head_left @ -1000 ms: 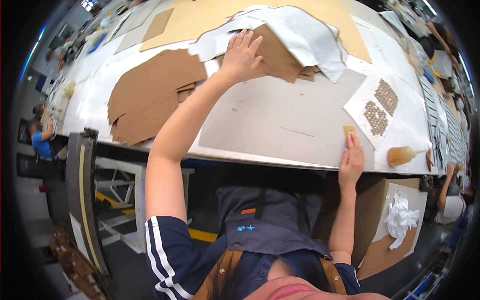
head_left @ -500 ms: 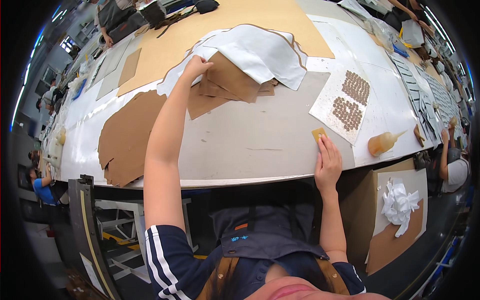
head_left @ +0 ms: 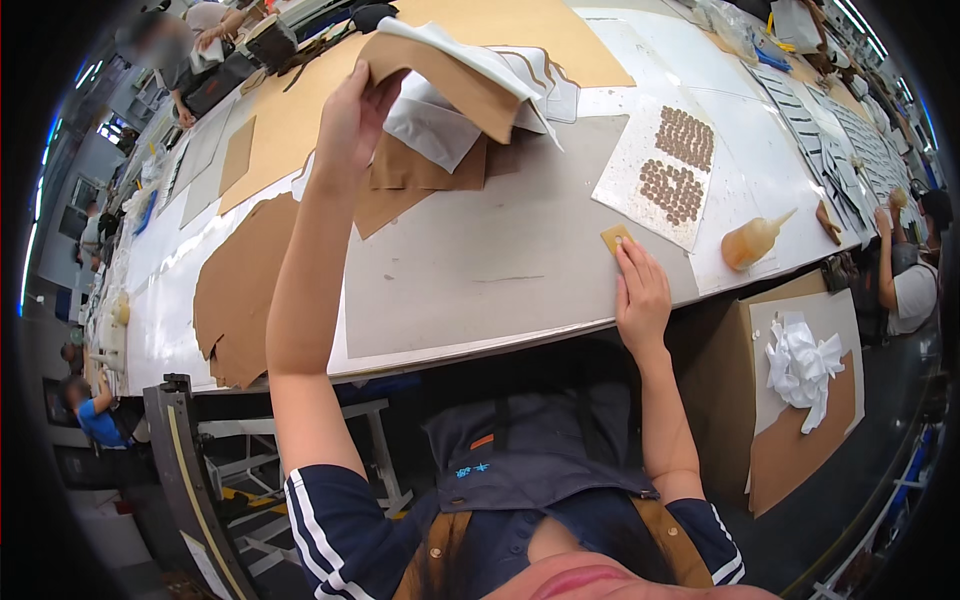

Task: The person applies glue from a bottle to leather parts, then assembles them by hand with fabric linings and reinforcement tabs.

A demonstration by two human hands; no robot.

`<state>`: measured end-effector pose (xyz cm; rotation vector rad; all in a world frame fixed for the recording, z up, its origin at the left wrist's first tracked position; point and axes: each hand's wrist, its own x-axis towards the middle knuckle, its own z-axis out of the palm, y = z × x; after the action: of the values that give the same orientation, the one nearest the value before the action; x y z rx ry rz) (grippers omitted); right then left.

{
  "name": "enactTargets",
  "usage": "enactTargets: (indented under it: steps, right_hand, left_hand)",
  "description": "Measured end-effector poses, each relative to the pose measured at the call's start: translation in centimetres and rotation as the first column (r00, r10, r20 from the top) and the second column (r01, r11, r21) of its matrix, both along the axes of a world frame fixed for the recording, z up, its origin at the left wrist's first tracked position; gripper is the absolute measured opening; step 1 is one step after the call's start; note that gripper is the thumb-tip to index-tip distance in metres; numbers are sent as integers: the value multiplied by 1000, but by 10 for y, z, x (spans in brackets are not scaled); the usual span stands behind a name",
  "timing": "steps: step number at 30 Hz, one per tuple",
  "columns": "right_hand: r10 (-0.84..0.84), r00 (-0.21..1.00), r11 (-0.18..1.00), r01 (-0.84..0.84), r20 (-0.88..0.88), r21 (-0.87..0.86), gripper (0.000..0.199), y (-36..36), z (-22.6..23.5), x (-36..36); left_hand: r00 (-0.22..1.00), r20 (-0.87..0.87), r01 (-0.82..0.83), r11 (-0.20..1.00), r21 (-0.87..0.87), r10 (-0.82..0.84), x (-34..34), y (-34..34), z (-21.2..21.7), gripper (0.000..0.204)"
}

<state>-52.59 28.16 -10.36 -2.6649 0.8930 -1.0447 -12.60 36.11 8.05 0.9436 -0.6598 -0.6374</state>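
Note:
My left hand (head_left: 358,115) is raised at the far side of the work board, closed on the edge of a brown sheet with a white underside (head_left: 440,70). The sheet bends up and over, clear of the pile beneath. Under it lie more brown and white pieces (head_left: 415,185), partly covered. My right hand (head_left: 643,295) rests near the front edge of the grey board (head_left: 470,270), its fingers on a small yellowish flat scraper (head_left: 615,238) with a hole in it.
A stack of brown sheets (head_left: 240,290) lies at left. At right are a white board with rows of small brown discs (head_left: 640,200) and a squeeze bottle of amber liquid (head_left: 750,243). Below the table stands a carton (head_left: 720,400) with crumpled white paper (head_left: 802,365). Other people work around.
My left hand has lifted the brown sheet off the pile and up, so it now curls in the air. My right hand stays with the scraper. The whole view has shifted slightly.

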Motion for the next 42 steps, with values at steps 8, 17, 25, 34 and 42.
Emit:
enactTargets:
  steps: [8, 17, 25, 34, 42]
  right_hand:
    - [9, 999, 995, -5, -44, 97, 49, -17, 0, 5]
    - [-129, 986, 991, 132, -103, 21, 43, -22, -5, 15]
    - [-146, 983, 988, 141, -111, -55, 49, -14, -3, 32]
    - [-154, 982, 984, 162, -112, 71, 54, -24, 2, 35]
    - [-118, 977, 956, 160, -178, 245, 53, -29, 16, -6]
  left_hand:
    - [996, -84, 57, 912, 407, -24, -160, 166, -112, 40]
    - [832, 466, -326, 415, 849, -300, -152, 219, -131, 28]
    - [162, 978, -406, 894, 190, -134, -118, 108, -149, 43]
    - [322, 865, -241, 851, 467, -384, -79, 46, -160, 24]
    - [259, 958, -550, 795, 254, -127, -49, 38, -181, 22]
